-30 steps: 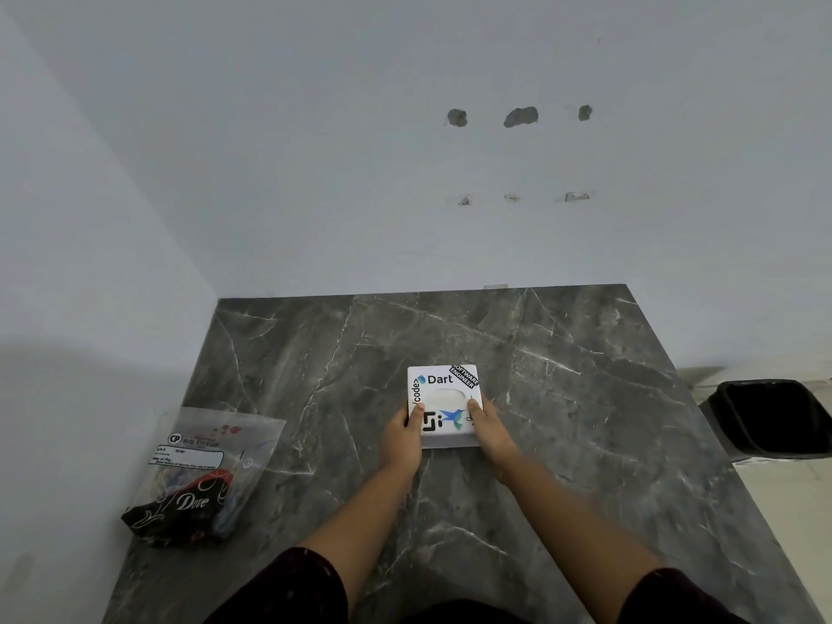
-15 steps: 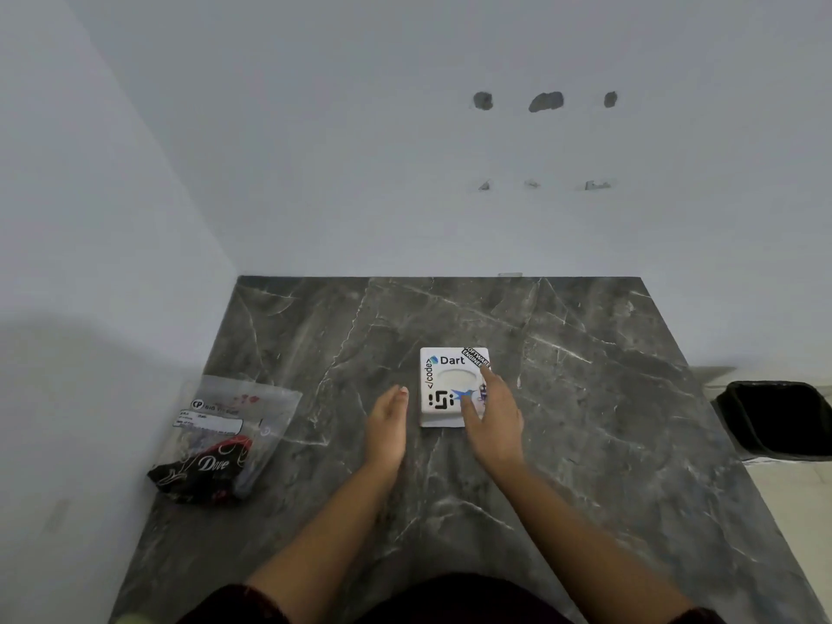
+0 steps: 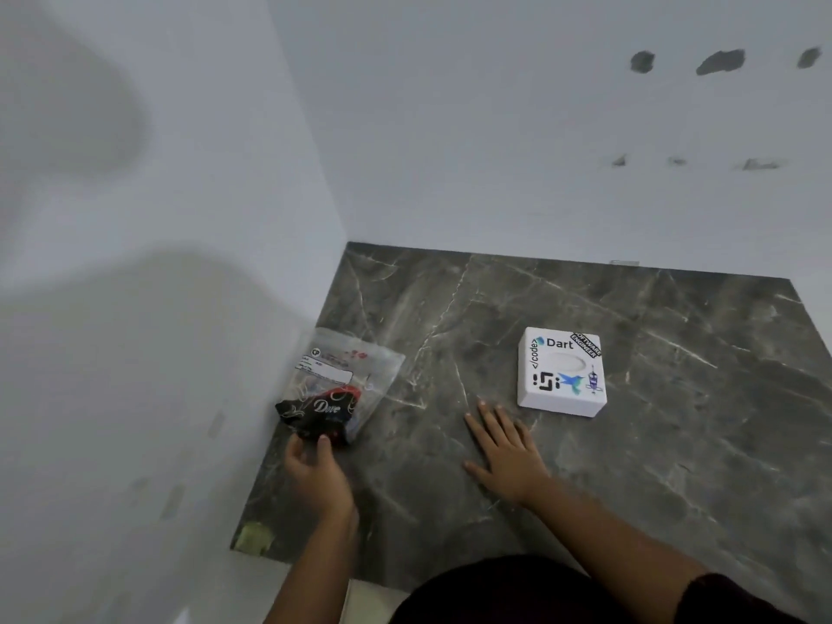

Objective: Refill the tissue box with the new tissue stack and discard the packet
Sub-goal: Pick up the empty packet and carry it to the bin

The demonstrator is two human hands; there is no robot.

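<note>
A white square tissue box [image 3: 562, 372] with stickers and an oval slot on top sits on the dark marble counter [image 3: 675, 398]. A clear plastic packet [image 3: 336, 385] with a black "Dove" wrapper inside lies at the counter's left edge, against the wall. My left hand [image 3: 315, 475] is at the packet's near corner, its thumb and fingers pinching that corner. My right hand [image 3: 506, 452] lies flat on the counter, fingers spread, just left of and nearer than the box, not touching it.
White walls close the counter on the left and at the back. A small yellowish patch [image 3: 255, 535] marks the counter's near left corner. The counter's front edge is just before my body.
Both hands have left the tissue box. My left hand moved left to the packet's corner; my right hand dropped flat onto the counter. The view has swung left, so the bin is out of frame.
</note>
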